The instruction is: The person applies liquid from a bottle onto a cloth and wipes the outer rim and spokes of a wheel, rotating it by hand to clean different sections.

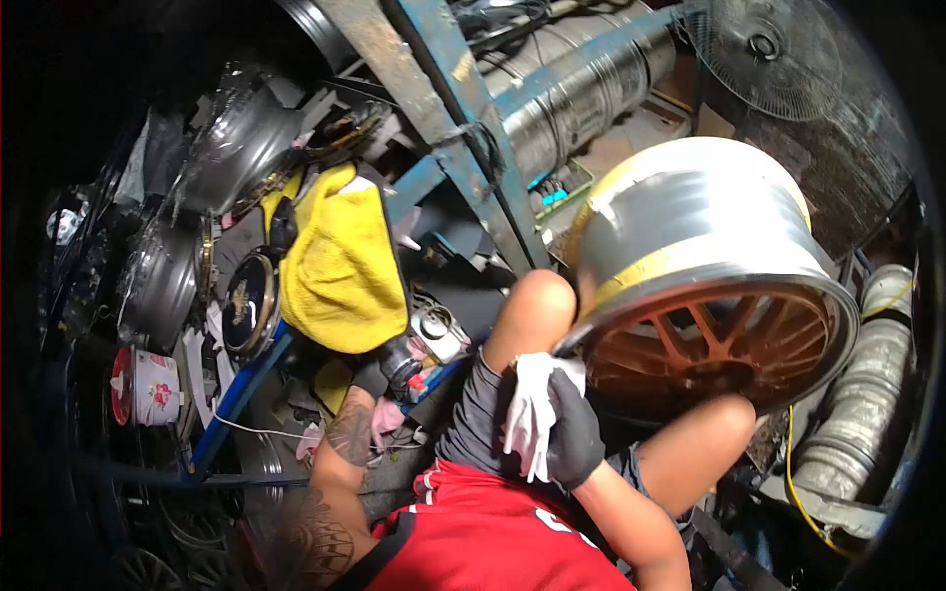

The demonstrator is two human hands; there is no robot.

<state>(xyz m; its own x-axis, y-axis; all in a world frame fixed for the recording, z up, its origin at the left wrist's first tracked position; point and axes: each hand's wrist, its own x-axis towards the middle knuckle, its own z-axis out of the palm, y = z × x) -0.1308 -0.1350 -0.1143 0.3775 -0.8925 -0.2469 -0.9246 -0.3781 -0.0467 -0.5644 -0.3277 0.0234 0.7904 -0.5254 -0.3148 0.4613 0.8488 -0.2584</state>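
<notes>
My right hand [575,428], in a dark grey glove, is closed around a white cloth glove [532,414] over my lap. The white glove's upper end lies against the lower left rim of a wheel rim [734,231]. That rim rests tilted by my knees, with a polished barrel, copper-coloured spokes and yellow tape around it. Off to the left, my left hand [370,379], also dark-gloved, reaches to the cluttered shelf beside a black cylindrical end [399,362]. A yellow towel [342,266] hangs just above it. The left fingers are mostly hidden.
Plastic-wrapped wheel rims [168,276] stand at the left, near a white tub [156,387]. A blue metal frame [463,138] crosses the upper middle. Metal drums [591,94] lie behind it, and a fan [764,49] stands upper right. A yellow cable [796,483] runs lower right.
</notes>
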